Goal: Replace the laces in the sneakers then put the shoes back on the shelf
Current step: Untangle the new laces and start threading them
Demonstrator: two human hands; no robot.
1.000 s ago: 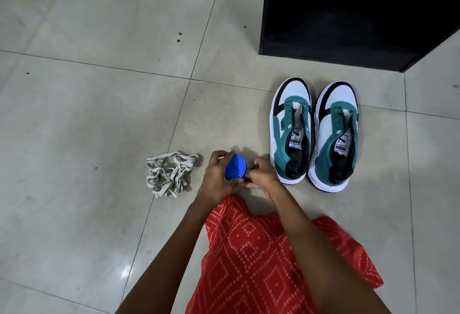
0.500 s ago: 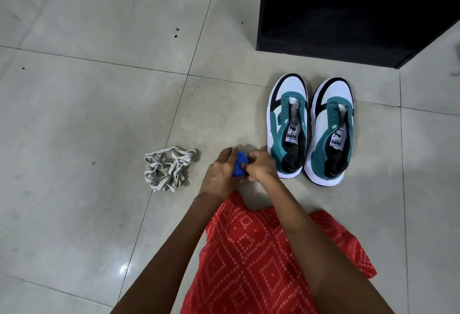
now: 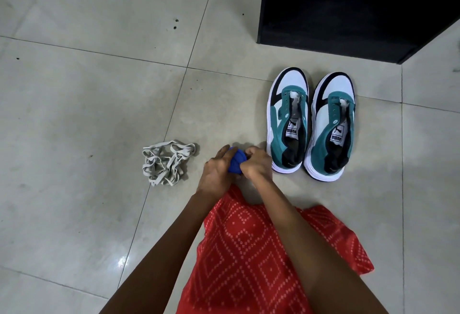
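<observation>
1. The left hand (image 3: 219, 172) and the right hand (image 3: 256, 167) met over the tiled floor (image 3: 74, 102), near the middle of the view.
2. Both hands gripped one blue bundle (image 3: 236, 164) between them, the fingers of each curled round it; only a ribbed part of it showed between the knuckles.
3. A loose heap of white laces (image 3: 166, 163) lay on the floor just left of the left hand, apart from it.
4. The left sneaker (image 3: 287, 124) and the right sneaker (image 3: 331, 129), teal, white and black, stood side by side just right of the hands, toes pointing far, their tongues showing between the eyelet rows.
5. A black shelf (image 3: 348, 10) stood beyond the sneakers at the far right, apart from their toes.
6. A red patterned garment (image 3: 249, 251) lay beneath the forearms at the near edge.
</observation>
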